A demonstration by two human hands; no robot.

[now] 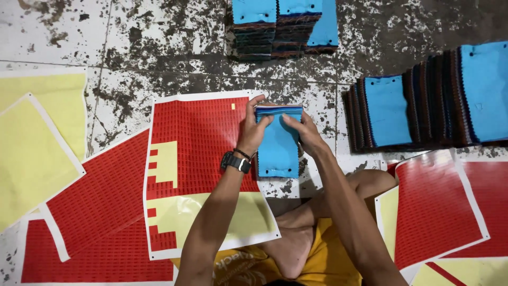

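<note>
A blue fabric swatch booklet is held upright over a red sticker sheet on the floor; the left hand grips its left edge, the right hand its top right, fingers curled closed around it.

A large sticker sheet lies in the middle of the floor: white-edged, packed with rows of small red labels, with bare yellow backing at its lower end and left side. Left of it, two more red label sheets overlap at a slant, and beyond those lie two stripped yellow backing sheets. Right of the middle sheet, more red sheets with white borders lie overlapped.
</note>
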